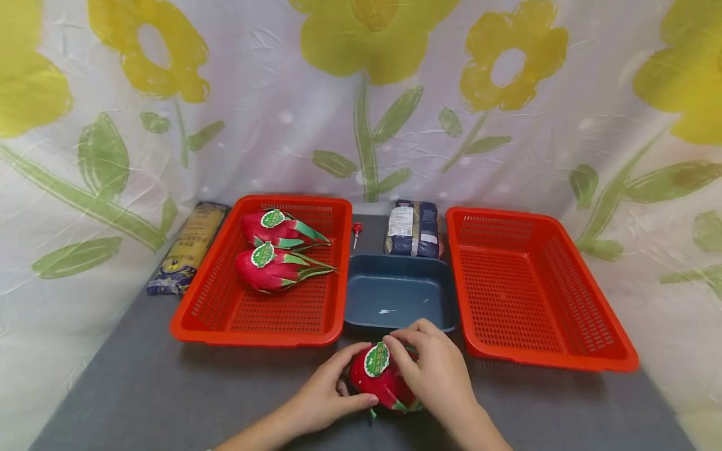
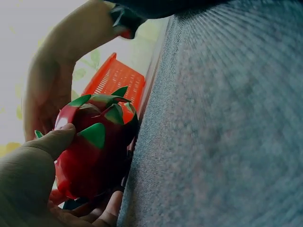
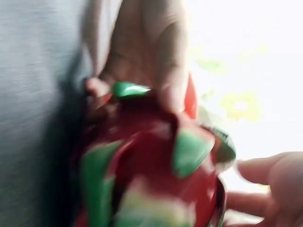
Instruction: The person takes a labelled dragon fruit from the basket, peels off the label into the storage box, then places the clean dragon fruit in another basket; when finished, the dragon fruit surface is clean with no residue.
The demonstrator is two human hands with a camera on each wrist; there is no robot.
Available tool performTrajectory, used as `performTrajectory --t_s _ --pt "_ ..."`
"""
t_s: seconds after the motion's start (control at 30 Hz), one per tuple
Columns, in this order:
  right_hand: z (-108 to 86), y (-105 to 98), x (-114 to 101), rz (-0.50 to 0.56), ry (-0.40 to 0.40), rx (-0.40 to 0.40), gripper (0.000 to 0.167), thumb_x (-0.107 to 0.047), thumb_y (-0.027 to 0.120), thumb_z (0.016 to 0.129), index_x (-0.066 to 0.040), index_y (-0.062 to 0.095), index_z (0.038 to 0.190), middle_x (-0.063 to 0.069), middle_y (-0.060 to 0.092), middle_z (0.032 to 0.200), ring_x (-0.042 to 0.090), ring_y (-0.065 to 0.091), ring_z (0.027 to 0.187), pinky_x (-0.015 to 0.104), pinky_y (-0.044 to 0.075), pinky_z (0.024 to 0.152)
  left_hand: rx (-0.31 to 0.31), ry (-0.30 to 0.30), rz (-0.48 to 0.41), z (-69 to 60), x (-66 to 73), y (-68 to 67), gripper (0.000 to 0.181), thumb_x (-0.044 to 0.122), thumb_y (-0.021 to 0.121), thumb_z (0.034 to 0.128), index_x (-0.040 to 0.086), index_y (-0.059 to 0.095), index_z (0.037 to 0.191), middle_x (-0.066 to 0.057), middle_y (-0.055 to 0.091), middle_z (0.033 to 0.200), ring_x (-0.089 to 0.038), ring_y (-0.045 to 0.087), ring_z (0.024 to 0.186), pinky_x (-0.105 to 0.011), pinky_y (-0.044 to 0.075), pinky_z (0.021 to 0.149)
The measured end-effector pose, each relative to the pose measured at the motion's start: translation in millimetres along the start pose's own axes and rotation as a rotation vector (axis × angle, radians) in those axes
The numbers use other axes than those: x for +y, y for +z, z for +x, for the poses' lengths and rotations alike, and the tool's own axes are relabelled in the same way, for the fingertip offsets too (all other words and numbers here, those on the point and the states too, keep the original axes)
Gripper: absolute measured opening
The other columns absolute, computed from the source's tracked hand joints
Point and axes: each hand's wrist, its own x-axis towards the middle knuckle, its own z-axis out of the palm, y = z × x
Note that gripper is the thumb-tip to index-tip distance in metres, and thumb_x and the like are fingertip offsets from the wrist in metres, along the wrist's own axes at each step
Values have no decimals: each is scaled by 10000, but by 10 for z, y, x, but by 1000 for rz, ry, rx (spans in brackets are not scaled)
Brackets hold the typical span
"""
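Observation:
A red dragon fruit (image 1: 389, 383) with green-tipped scales and a green-and-white oval sticker (image 1: 376, 359) sits near the table's front, between both hands. The left hand (image 1: 329, 388) grips its left side, thumb in front and fingers behind; in the left wrist view its thumb (image 2: 59, 139) lies across the red skin. Over the upper right side curls the right hand (image 1: 437, 366), thumb and fingertips at the fruit beside the sticker. Its palm hides part of the fruit. The right wrist view is blurred, with the dragon fruit (image 3: 147, 161) close up.
At left, a red basket (image 1: 256, 338) holds two stickered dragon fruits (image 1: 271, 269). Another red basket (image 1: 555, 360) stands right. Between them are a blue-grey tray (image 1: 400, 294), a lollipop (image 1: 357, 228) and a dark blue package (image 1: 413, 228). A yellow-and-blue packet (image 1: 192, 244) lies far left.

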Motion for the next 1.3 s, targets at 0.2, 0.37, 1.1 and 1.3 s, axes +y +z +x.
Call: performTrajectory --t_s 0.2,0.37,1.1,1.3 --pt "132 11 -172 -85 52 -121 146 -341 776 875 -208 831 848 -102 563 750 82 524 692 288 471 568 -19 24 -68 0 -9 8 744 274 849 864 163 439 1475 -43 588 1345 -152 655 992 -287 578 743" --pt "158 24 -207 -52 61 -120 69 -230 803 814 -225 790 746 -105 567 727 95 520 697 286 471 564 -21 29 -130 11 -4 25 735 230 848 866 146 434 1468 -65 599 1355 -162 664 1067 -294 581 801" --pt "157 13 -162 444 -110 -51 93 -153 806 892 -239 773 896 -174 655 883 107 609 845 306 555 747 -11 23 -279 8 -9 33 697 130 775 929 56 430 1530 -158 594 1367 -163 683 940 -257 580 739" --pt "306 -117 -152 502 -15 -33 66 -190 795 914 -239 787 958 -114 709 864 148 617 797 320 537 721 3 -10 -300 9 5 37 715 138 786 921 17 420 1523 -182 557 1400 -179 678 1003 -270 585 782"
